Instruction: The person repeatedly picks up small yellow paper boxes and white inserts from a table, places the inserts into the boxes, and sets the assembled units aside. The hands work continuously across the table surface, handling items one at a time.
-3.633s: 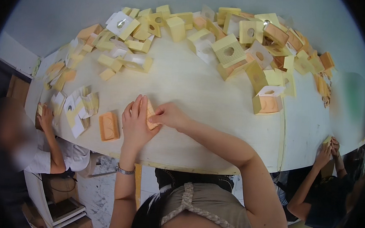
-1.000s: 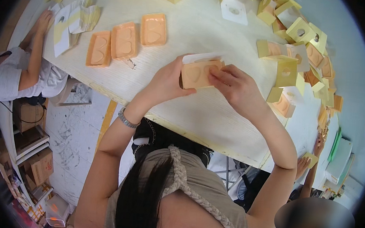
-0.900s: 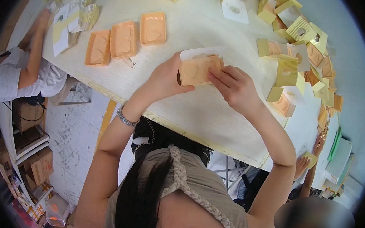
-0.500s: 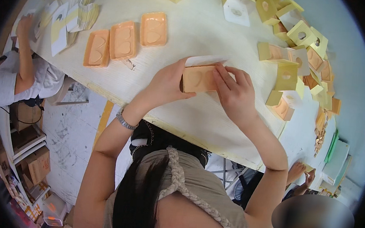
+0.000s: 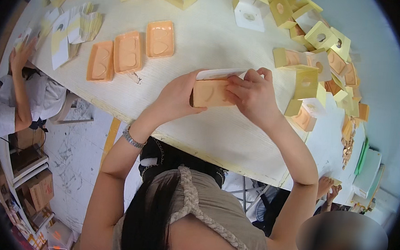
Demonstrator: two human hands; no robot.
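The left hand (image 5: 180,94) was wrapped round the left end of a small peach tray (image 5: 207,94), with its thumb along the near edge, so it had a firm hold. The fingers of the right hand (image 5: 248,89) were bunched together on the right part of the tray; I could not tell if they pinched it or just pressed. The tray was up off the worktop (image 5: 205,38), near the person's middle, with a thin white card (image 5: 212,74) standing along its far side. The tray looked very light, and it would likely bend or dent if squeezed hard. Its smooth face might be a bit slippery. The two short ends seemed the best places to hold, with a soft grip, and the card would likely crease if pushed. The tray was a flat box shape, and a round-edged dip showed on its face; fingers hid the rest. To the left and farther off lay three loose trays (image 5: 128,52), each with heart-shaped dips. Beyond them on the left was a pile of flat cards (image 5: 84,25), white and yellow. Over on the right sat a heap of yellow boxes (image 5: 306,83), some with peach trays inside.
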